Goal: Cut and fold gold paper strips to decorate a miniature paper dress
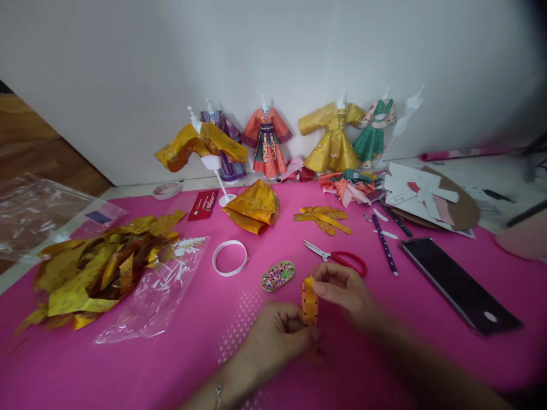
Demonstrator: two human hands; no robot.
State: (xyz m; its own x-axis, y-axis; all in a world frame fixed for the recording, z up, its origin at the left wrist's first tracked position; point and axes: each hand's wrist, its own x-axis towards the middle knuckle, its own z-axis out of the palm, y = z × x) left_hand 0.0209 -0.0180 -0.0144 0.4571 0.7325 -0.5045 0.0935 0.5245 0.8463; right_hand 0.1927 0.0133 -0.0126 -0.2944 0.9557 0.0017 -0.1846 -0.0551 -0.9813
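Between my two hands is a small yellow strip with dark-dotted orange edges [310, 302], held above the pink table covering. My left hand [277, 336] pinches its lower end, fingers closed. At the upper end, my right hand [344, 290] grips it between thumb and fingers. Just beyond lie an oval green case of coloured beads [277, 277] and red-handled scissors [337, 257] with blades pointing left. A white tape ring [229, 258] rests farther left. Several cut yellow strips [322, 220] lie behind the scissors.
Small dressed mannequins, one in an orange robe [265, 142], stand along the wall. Yellow scraps [94, 273] and a clear plastic bag [149, 307] cover the left. A folded yellow piece [254, 208] lies mid-table. Rightward are a dotted pen [385, 245], a phone [459, 285] and white paper pieces [410, 188].
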